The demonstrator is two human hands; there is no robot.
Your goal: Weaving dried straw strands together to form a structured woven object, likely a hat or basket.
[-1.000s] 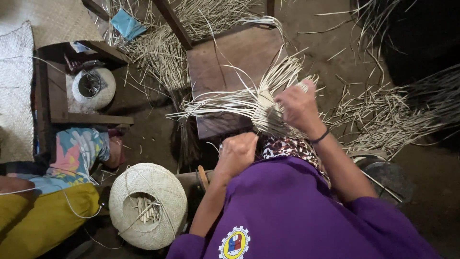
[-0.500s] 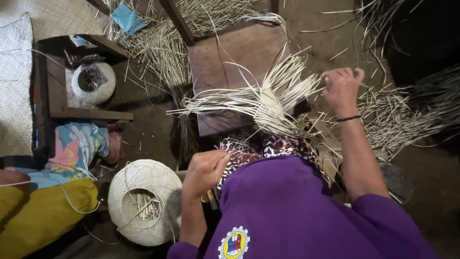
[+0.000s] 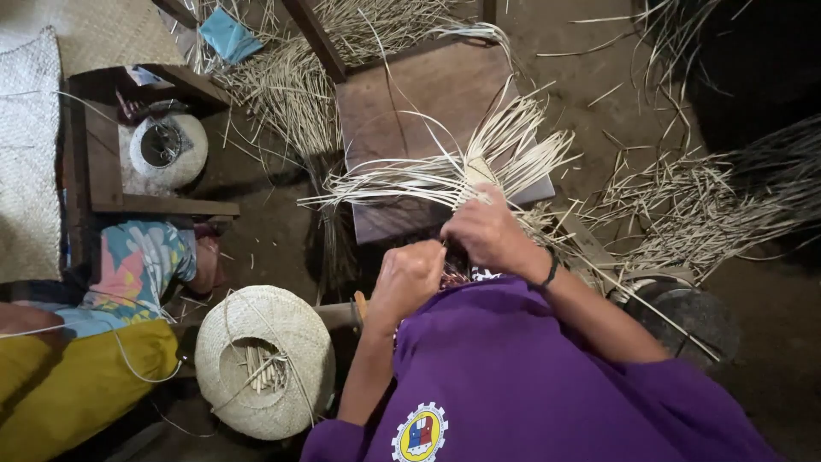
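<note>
A half-woven piece of pale straw (image 3: 479, 171) rests on my lap, its loose strands fanning out to the left and upward over a brown wooden board (image 3: 419, 94). My right hand (image 3: 489, 233) lies on top of the woven core and grips it. Just below and to the left, my left hand (image 3: 409, 275) is curled in a fist against the lower edge of the same piece, fingers closed on strands. A dark band circles my right wrist. My purple shirt fills the lower frame.
A finished woven straw hat (image 3: 263, 361) lies crown-down at lower left. Another person in a floral top and yellow cloth (image 3: 128, 282) sits at the left. A wooden frame holds a round white pot (image 3: 168, 151). Loose straw heaps (image 3: 701, 214) cover the dirt floor.
My right hand has come back from the outstretched right side onto the woven core. My left hand rose from beside the hat to the piece's lower edge.
</note>
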